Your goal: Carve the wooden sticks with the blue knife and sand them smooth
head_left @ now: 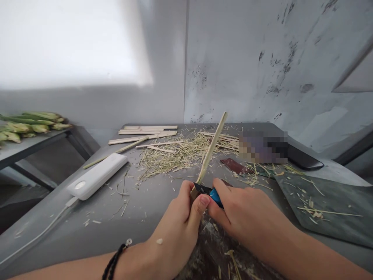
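Note:
My left hand [182,219] is closed around the lower end of a pale bamboo strip [212,147], which points up and away from me, tilted a little to the right. In my right hand [241,206] is a utility knife with a blue handle [216,197]. Its dark blade end lies across the strip, just above my left thumb. The tip of that thumb sits close to the knife. Below my hands is a dark brown covering [212,249] dusted with shavings.
Shavings [169,159] are heaped mid-table, with bamboo strips [148,130] behind. A white power bank [97,177] with a cable lies left. To the right are a brown scrap [234,166], a dark phone-like object [303,155] and a green-grey sheet [332,202]. Corn-like ears [32,124] rest on another table.

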Tool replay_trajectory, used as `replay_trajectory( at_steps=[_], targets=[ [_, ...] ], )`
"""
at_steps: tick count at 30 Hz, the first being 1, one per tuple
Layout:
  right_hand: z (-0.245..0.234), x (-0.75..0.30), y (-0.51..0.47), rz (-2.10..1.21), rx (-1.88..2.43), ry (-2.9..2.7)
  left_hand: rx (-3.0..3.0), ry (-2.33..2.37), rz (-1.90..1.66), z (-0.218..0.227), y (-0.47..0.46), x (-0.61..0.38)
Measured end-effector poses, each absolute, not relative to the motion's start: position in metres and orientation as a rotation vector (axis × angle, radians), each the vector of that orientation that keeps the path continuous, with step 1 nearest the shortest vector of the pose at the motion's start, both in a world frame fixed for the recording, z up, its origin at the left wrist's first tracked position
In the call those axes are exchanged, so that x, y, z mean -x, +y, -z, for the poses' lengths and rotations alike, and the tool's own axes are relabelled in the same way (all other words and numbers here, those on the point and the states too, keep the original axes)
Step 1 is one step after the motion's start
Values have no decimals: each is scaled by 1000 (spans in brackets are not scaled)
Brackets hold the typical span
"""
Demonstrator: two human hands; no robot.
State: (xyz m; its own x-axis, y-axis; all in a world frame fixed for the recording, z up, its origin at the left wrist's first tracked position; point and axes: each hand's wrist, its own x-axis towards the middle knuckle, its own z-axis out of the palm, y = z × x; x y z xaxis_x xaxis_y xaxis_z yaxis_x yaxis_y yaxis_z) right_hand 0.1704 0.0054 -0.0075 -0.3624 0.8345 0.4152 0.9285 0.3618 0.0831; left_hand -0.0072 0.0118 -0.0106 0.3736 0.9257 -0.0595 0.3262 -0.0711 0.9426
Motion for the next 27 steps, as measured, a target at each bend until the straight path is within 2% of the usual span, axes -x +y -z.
replay_trajectory(
  at_steps=[8, 16, 27],
  targets=[
    [0, -166, 1, 796, 1633, -2229, -1512, 1187, -821, 17, 10, 3],
    [-2, -168, -3, 983, 1604, -2187, -1447, 1109, -889, 25, 14, 3],
    [-14, -173, -8, 1138, 1630, -2226, -1604, 1145, -757, 14, 23, -5]
  ],
)
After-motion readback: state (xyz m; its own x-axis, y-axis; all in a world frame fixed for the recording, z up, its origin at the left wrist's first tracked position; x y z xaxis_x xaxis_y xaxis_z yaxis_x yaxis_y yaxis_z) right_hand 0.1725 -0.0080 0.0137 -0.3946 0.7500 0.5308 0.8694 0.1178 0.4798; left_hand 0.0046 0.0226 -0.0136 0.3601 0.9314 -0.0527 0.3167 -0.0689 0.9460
